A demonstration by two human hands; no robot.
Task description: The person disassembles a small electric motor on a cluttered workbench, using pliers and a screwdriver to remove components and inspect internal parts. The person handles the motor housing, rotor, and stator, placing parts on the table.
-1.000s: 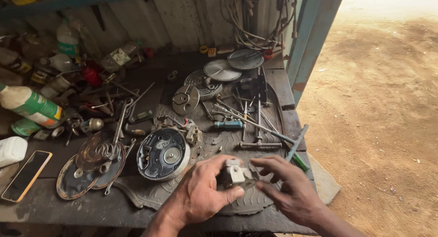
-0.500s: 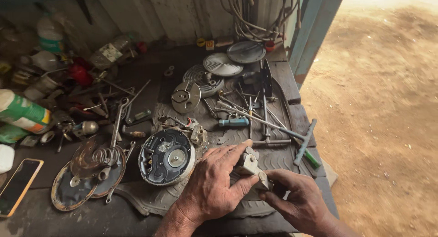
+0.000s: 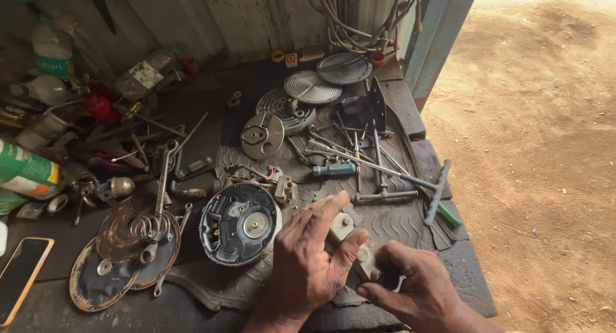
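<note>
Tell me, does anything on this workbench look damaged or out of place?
Yes. The round metal plate with a coil spring, left of the dark round motor housing, is heavily rusted. The black rubber mat beneath has a torn, curled front edge. Tools lie scattered.

Left hand (image 3: 308, 262): fingers wrapped on small grey metal part (image 3: 350, 240).
Right hand (image 3: 414, 288): pinching same part's lower end.
Nearby: round black motor housing (image 3: 239, 224), just left.
Surface: cluttered workbench (image 3: 212, 108); blue-handled screwdriver (image 3: 333, 169) behind the hands.

Both hands (image 3: 308, 262) are bare, with no sleeves showing.
</note>
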